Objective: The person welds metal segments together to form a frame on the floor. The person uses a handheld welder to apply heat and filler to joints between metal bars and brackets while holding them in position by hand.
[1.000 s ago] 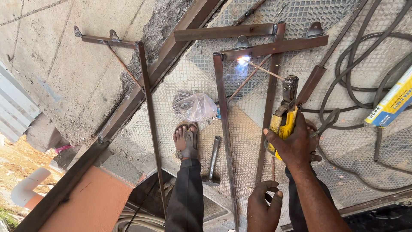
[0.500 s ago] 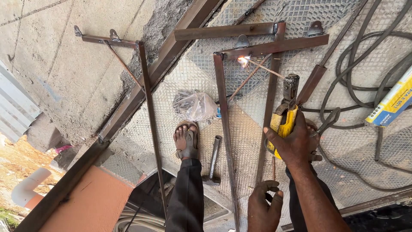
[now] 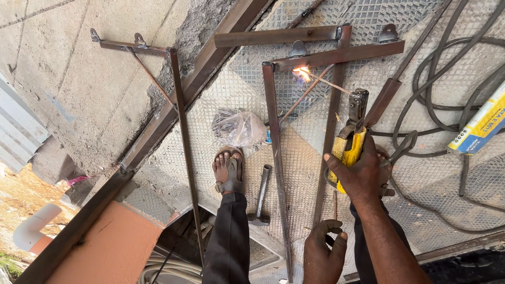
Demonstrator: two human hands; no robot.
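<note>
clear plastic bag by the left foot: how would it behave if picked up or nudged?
The plastic bag looks crumpled and thin, so probably floppy, sagging around its contents. Small dark pieces seem to sit inside, so it is likely heavier than it looks and may shift or rattle. On the patterned metal plate it would probably drag rather than roll.

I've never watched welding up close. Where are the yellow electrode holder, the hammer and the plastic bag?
yellow electrode holder (image 3: pixel 351 152), head view, on its yellow handle.
hammer (image 3: pixel 261 190), head view, midway along its handle.
plastic bag (image 3: pixel 239 128), head view, on its crumpled middle.
</note>
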